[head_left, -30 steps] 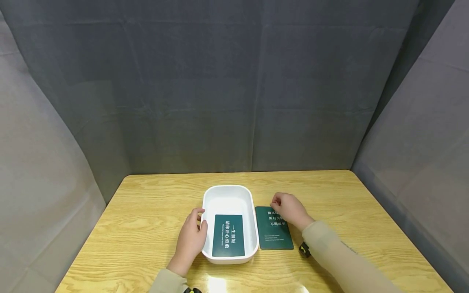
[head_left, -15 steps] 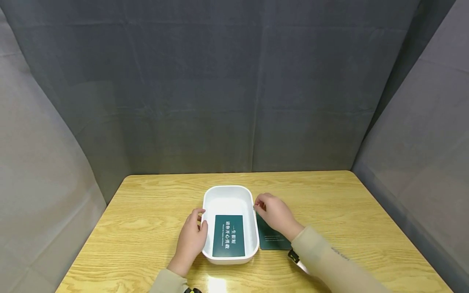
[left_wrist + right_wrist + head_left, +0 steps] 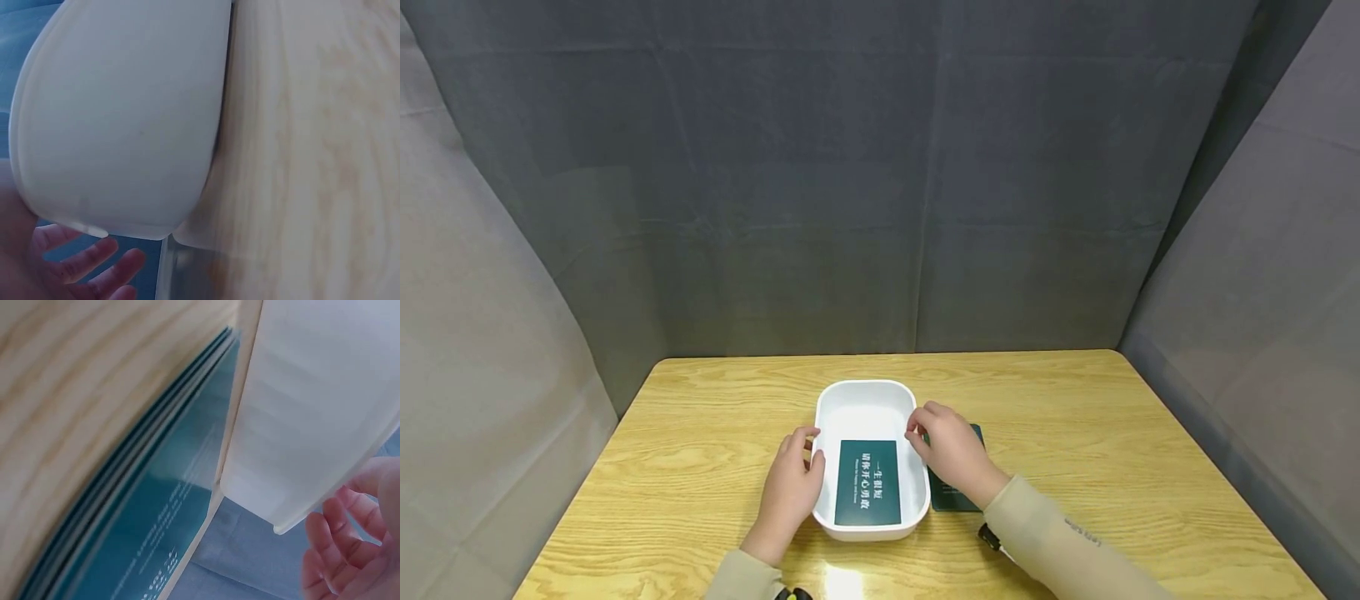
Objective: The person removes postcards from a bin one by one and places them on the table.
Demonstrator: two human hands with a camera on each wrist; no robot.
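Grey curtains enclosing wooden table (image 3: 1075, 400). White tray (image 3: 865, 398) sitting mid-table, one green card (image 3: 867, 482) lying flat inside. Left hand (image 3: 790, 492) resting against tray's left wall, fingers relaxed, steadying it. Right hand (image 3: 951, 450) hovering at tray's right rim over green card stack (image 3: 953, 493) beside tray; grip on card: cannot tell. Advice: be peeling single top card only, lifting clear of rim, keeping tray braced. Count: one tray, one card inside, one stack outside, several cards by right wrist view.

- My left hand (image 3: 790, 492) sits flat-ish, fingers relaxed and pointing forward.
- My right hand (image 3: 950, 450) reaches inward, fingers loosely bent, beige sleeve (image 3: 1052, 550) trailing behind.
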